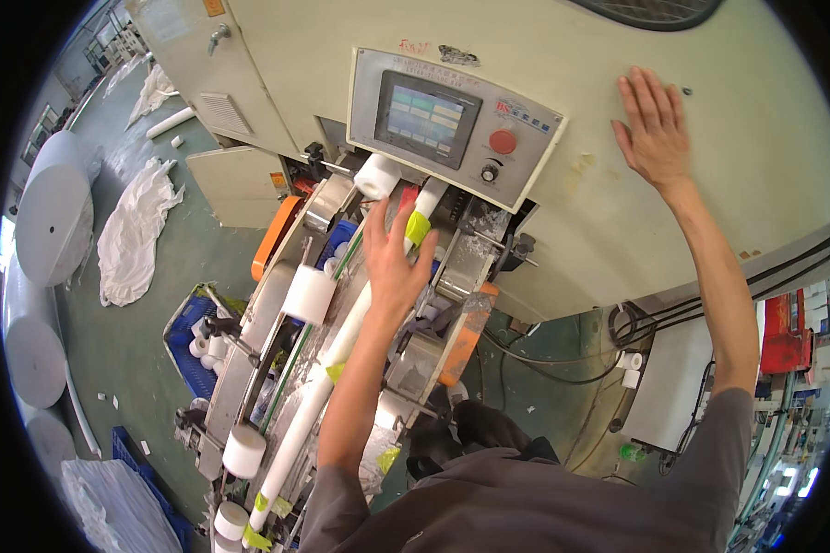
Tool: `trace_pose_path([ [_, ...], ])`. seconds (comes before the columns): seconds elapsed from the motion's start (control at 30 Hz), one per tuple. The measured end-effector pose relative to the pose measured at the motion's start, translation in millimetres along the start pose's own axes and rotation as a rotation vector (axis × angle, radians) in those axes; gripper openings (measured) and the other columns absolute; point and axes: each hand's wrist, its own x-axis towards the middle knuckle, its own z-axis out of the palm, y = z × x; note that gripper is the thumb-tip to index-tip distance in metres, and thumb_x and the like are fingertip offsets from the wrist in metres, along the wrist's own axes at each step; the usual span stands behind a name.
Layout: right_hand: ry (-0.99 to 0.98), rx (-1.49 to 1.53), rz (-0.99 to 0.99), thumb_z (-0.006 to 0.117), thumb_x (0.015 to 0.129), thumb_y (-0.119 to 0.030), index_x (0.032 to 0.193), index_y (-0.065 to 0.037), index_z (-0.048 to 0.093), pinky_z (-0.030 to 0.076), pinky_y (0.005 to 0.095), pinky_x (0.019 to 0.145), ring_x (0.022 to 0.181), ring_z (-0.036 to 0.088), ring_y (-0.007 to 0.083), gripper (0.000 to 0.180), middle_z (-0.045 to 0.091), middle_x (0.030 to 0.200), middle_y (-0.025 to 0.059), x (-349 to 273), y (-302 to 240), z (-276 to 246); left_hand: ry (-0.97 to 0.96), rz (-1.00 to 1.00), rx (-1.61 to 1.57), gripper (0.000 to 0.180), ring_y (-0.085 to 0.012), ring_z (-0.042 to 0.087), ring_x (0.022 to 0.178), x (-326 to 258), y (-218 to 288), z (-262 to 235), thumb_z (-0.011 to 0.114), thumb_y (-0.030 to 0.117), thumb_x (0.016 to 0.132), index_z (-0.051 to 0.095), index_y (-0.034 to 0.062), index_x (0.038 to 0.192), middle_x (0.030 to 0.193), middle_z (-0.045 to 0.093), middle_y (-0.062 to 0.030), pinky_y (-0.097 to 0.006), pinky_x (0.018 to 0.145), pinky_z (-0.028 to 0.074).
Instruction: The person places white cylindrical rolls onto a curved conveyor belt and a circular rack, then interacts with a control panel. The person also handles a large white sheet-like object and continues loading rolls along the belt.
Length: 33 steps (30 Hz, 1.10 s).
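Note:
My left hand (397, 263) is over the conveyor with its fingers apart, and nothing shows in its grasp. Just beyond its fingertips lies a short white paper roll (376, 177) at the machine's opening; I cannot tell whether they touch. Beneath the hand and forearm runs a long white tube (309, 405) bearing bits of yellow-green tape (418, 228). More short white rolls stand along the left lane, such as one roll (309, 295) in the middle. My right hand (657, 134) rests flat against the cream machine housing (590, 212), fingers stretched out.
A control panel (456, 124) with a screen, red button and dial is ahead. Orange guards (277, 238) flank the conveyor. At left are a blue basket (189, 355) of rolls, large paper reels (55, 207) and a crumpled white sheet (134, 230). Cables (563, 369) trail at right.

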Motion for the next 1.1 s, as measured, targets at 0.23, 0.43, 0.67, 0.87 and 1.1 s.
trace_pose_path([
  [0.23,-0.019,-0.093,-0.025,0.062,0.091,-0.030,0.149,-0.014,0.046,0.028,0.0422,0.119,0.144,0.036,0.0205,0.062,0.039,0.156,0.0031,-5,-3,15,0.128,0.108,0.128,0.062,-0.0510,0.022,0.144,74,-36,79,0.079,0.042,0.078,0.061,0.0194,0.133,0.156,0.025,-0.0289,-0.067,0.111,0.020],
  [0.43,0.000,-0.146,-0.037,0.059,0.094,-0.033,0.144,-0.011,0.051,0.029,0.0426,0.117,0.141,0.040,0.0243,0.055,0.045,0.152,0.0059,-4,-2,16,0.065,0.099,0.135,0.064,-0.0494,0.020,0.146,85,-48,90,0.077,0.041,0.080,0.057,0.0235,0.138,0.158,0.023,-0.0281,-0.066,0.113,0.016],
  [0.67,-0.005,-0.120,-0.046,0.061,0.095,-0.033,0.144,-0.010,0.051,0.028,0.0432,0.118,0.142,0.038,0.0253,0.056,0.044,0.152,0.0068,-3,-4,16,0.115,0.055,0.028,0.056,-0.0505,0.020,0.146,88,-69,85,0.067,0.032,0.090,0.052,0.0177,0.142,0.157,0.023,-0.0293,-0.068,0.113,0.013],
  [0.87,0.014,-0.131,-0.079,0.061,0.095,-0.032,0.144,-0.007,0.051,0.030,0.0433,0.116,0.141,0.039,0.0268,0.055,0.045,0.151,0.0091,-2,-3,17,0.157,-0.003,0.047,0.049,-0.0523,0.019,0.145,102,-91,84,0.062,0.034,0.094,0.054,0.0173,0.139,0.155,0.023,-0.0306,-0.069,0.112,0.012],
  [1.1,0.003,-0.141,-0.083,0.061,0.096,-0.032,0.143,-0.005,0.051,0.030,0.0432,0.116,0.140,0.040,0.0272,0.055,0.046,0.150,0.0107,-4,-2,17,0.190,0.020,0.028,0.055,-0.0520,0.018,0.145,112,-94,85,0.065,0.039,0.092,0.051,0.0177,0.141,0.156,0.021,-0.0310,-0.071,0.111,0.012],
])
